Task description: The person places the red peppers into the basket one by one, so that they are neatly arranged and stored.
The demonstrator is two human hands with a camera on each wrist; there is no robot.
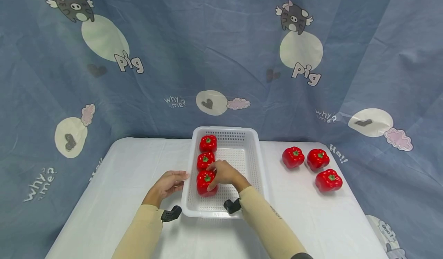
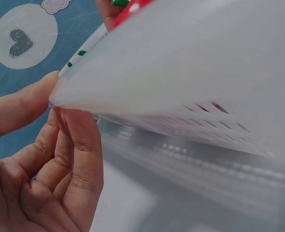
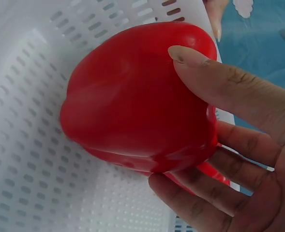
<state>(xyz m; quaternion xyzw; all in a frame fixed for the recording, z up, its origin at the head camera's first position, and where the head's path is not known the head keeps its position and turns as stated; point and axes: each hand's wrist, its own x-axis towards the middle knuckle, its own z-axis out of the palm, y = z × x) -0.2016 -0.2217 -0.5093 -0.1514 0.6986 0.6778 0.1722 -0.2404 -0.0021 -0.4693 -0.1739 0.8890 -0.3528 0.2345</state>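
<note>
A white perforated plastic basket [image 1: 259, 166] stands on the table. My left hand [image 1: 170, 183] holds its left rim, and the left wrist view shows the thumb above and the fingers below the edge. Inside, three red bell peppers line the left side: a far one [image 1: 208, 140], a middle one [image 1: 204, 161] and a near one [image 1: 203, 184]. Around the near bell pepper is my right hand [image 1: 225, 173]. In the right wrist view the thumb lies on one side of that bell pepper [image 3: 132, 101] and the fingers on the other. Its stem end is hidden there.
Three more red bell peppers lie right of the basket: one [image 1: 293, 158] nearer it, another [image 1: 318, 159] beside that, and a third [image 1: 328, 180] closer to me. The white-covered table [image 1: 294, 213] meets a blue printed cloth [image 1: 221, 70] behind.
</note>
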